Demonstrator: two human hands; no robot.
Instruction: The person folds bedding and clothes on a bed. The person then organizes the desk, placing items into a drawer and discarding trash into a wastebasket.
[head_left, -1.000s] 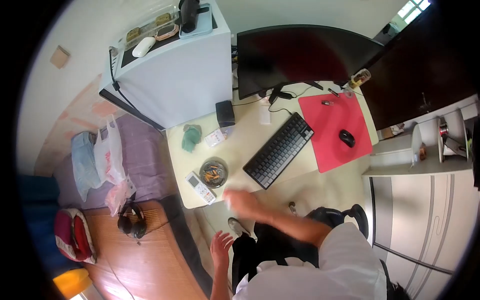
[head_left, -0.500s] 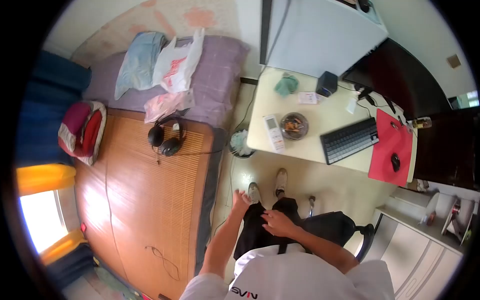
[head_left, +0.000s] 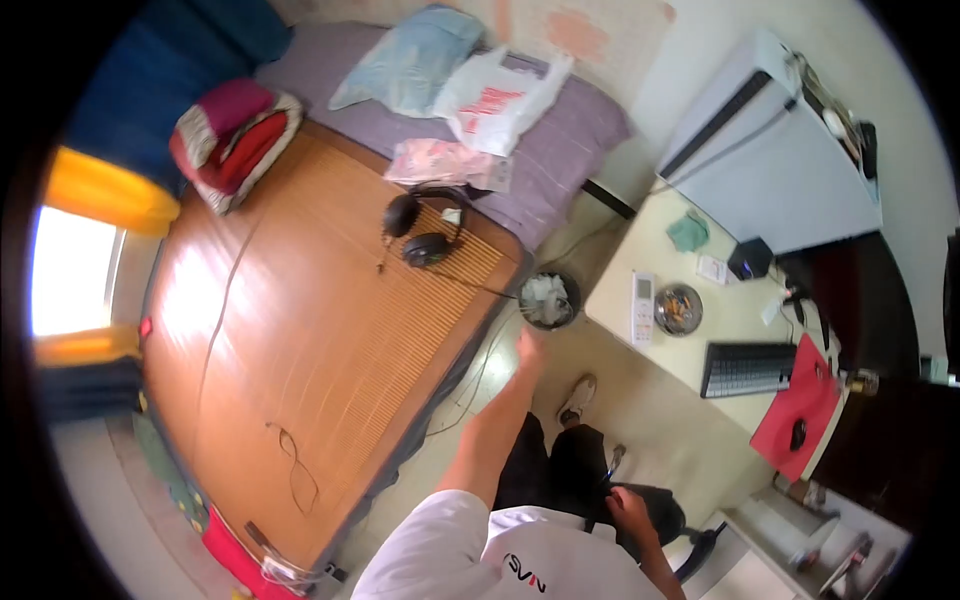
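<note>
My left hand point(head_left: 529, 346) is stretched forward, just below the waste bin point(head_left: 570, 300) with its pale crumpled filling. Blur hides how its fingers are held, and I make out no object in it. My right hand point(head_left: 628, 508) hangs low beside my dark trousers, close to the black chair point(head_left: 665, 512); its fingers are loosely bent and nothing shows in them. Black headphones point(head_left: 428, 248) lie on the bed mat point(head_left: 330, 290), left of the bin. On the desk point(head_left: 625, 260) are a white remote control point(head_left: 642, 308) and a glass ashtray point(head_left: 679, 310) full of butts.
A keyboard point(head_left: 748, 370) and a mouse point(head_left: 798, 434) on a red mat point(head_left: 800, 400) occupy the desk's right part. A white plastic bag point(head_left: 497, 105) and a blue pillow point(head_left: 410, 65) lie at the bed's far end. A thin cable point(head_left: 470, 385) trails on the floor.
My view has turned and come nearer the bin. My left hand has moved forward towards it. The right hand has dropped from in front of me to my right side.
</note>
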